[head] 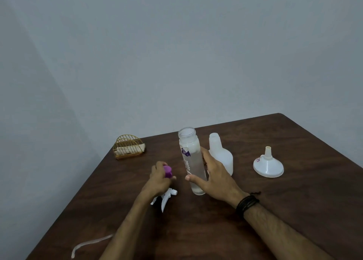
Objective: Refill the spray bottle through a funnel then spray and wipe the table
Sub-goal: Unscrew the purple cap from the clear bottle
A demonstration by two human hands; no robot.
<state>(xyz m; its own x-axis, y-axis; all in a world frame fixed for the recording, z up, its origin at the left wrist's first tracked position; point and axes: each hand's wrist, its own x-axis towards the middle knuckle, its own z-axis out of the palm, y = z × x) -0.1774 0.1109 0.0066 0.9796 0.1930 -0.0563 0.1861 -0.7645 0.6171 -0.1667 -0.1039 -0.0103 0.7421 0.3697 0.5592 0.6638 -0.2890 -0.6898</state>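
Observation:
A clear water bottle with purple print stands uncapped at the table's middle, liquid in it. My right hand is wrapped around its right side. My left hand is closed on the bottle's purple cap, low over the table to the left. Just behind my right hand stands the white spray bottle, open at the neck. Its white trigger head lies on the table under my left wrist. A white funnel rests upside down on its wide mouth at the right.
A gold wire napkin holder with white napkins stands at the far left corner of the dark wooden table. The white dip tube trails near the front left edge. Grey walls stand behind.

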